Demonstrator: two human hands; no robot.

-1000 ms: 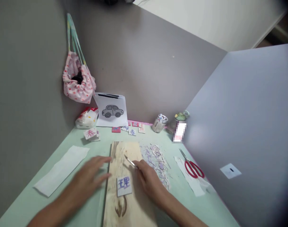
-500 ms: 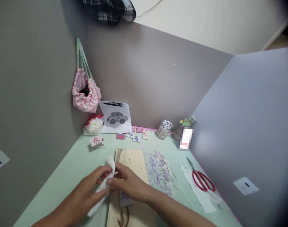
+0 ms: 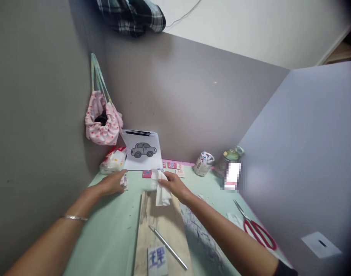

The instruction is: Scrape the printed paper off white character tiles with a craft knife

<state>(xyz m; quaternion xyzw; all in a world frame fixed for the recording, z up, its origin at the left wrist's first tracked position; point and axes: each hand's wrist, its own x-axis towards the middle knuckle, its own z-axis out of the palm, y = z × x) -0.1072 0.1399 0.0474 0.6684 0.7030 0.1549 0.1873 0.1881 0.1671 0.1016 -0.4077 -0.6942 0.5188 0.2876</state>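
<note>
Head view: both hands reached past the wooden board (image 3: 160, 226).
Right hand (image 3: 173, 184): grip pinched on a white tissue (image 3: 161, 191), above the board's far end.
Left hand (image 3: 113, 183): grip curled on small tiles (image 3: 124, 181), left of the board.
Craft knife (image 3: 168, 247): laid down on the board.
Progress: judged mid-way; cut character tile (image 3: 157, 260) left on the board's near end.

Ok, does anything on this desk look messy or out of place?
Yes. Purple and white paper scraps are strewn over the green desk right of the wooden board. A thin metal tool lies loose and slanted on the board. A plaid garment hangs over the partition's top edge.
</note>
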